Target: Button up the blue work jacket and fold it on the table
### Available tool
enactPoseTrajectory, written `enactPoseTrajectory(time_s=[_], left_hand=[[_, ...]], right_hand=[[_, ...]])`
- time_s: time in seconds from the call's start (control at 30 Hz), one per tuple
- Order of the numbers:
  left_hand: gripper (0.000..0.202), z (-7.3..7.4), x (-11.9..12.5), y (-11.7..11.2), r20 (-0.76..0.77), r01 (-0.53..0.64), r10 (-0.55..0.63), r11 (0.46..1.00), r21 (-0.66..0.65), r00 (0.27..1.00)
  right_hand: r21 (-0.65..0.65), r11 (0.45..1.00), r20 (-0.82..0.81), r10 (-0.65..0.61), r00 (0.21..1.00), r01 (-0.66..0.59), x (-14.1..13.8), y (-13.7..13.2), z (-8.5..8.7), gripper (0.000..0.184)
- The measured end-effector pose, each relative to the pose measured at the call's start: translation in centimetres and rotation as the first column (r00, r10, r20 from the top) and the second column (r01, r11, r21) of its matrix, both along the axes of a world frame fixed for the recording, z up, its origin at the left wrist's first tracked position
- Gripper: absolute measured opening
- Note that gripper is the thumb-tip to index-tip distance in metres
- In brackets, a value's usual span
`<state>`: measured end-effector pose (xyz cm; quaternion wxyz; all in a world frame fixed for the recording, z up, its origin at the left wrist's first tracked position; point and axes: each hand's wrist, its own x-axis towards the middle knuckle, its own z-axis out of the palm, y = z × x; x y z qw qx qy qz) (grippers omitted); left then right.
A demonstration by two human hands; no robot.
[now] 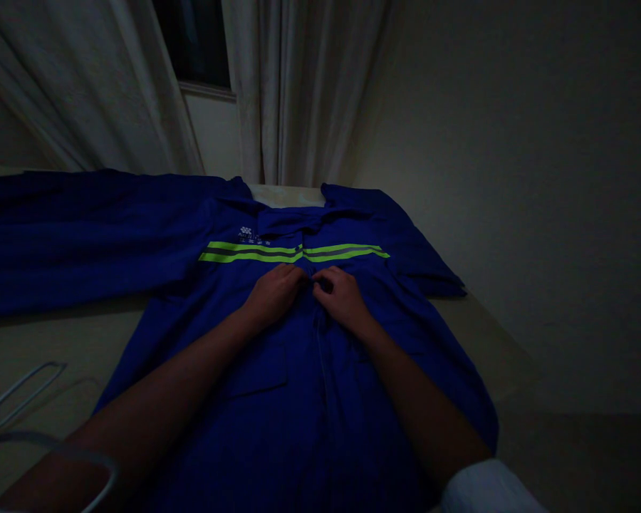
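A blue work jacket (246, 420) lies face up with its collar at the far end. A yellow-green and grey reflective stripe (251, 252) crosses its chest, and a white printed logo (246, 232) sits above the stripe on the left. Just below the stripe, my left hand (276, 292) pinches the jacket's front edge at the middle. My right hand (342, 296) grips the same opening from the other side, thumb and forefinger bent in a ring. Any button between the fingertips is too small and dark to make out. Below the hands, the front placket hangs partly apart.
Pale table surface (48, 349) shows around the jacket. White wire hangers (26, 388) lie at the lower left. Behind the table hang light curtains (310, 92) beside a dark window (195, 43). A plain wall (539, 178) stands to the right. The room is dim.
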<state>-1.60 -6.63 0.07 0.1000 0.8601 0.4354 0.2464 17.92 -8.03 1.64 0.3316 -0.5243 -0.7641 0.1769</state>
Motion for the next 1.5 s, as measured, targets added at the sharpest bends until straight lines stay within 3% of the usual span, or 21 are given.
enactPoseTrajectory(time_s=[0.27,0.43,0.53,0.67,0.97,1.13,1.3,1.5], left_hand=[[0.013,-0.4,0.2,-0.2,-0.022,-0.038,0.039,0.997,0.061,0.999],[0.016,-0.3,0.2,-0.3,-0.035,-0.013,0.017,0.995,0.104,0.999],[0.02,-0.1,0.1,-0.4,-0.035,-0.003,0.006,0.995,0.098,0.999],[0.032,-0.1,0.0,-0.3,-0.016,0.018,-0.017,0.995,0.102,1.0],[0.022,-0.3,-0.2,0.0,0.016,0.016,-0.017,0.998,0.065,1.0],[0.019,-0.1,-0.1,0.2,0.166,0.029,-0.032,0.999,0.018,0.986],[0.017,0.3,0.1,0.1,0.332,0.002,0.044,0.991,-0.135,0.942],[0.013,0.6,0.3,-0.2,0.349,-0.089,0.136,0.985,-0.148,0.927]], right_hand=[[0.063,0.998,0.156,-0.026,0.987,0.017,-0.7,-0.6,0.5,0.013],[0.059,0.997,0.164,-0.065,0.984,0.056,-1.0,-1.0,0.9,0.011],[0.031,0.999,0.096,-0.037,0.995,0.034,-0.7,-0.8,0.9,0.01],[-0.083,0.996,-0.115,0.007,0.993,-0.016,0.2,0.0,0.3,0.018],[-0.271,0.952,-0.427,0.015,0.904,-0.144,0.9,1.0,-1.4,0.018],[-0.27,0.959,-0.43,-0.036,0.902,-0.09,0.6,1.3,-2.2,0.02],[-0.184,0.983,-0.341,-0.068,0.938,0.005,0.1,1.1,-2.0,0.018],[-0.275,0.958,-0.431,-0.052,0.901,-0.076,0.3,1.5,-2.0,0.023]])
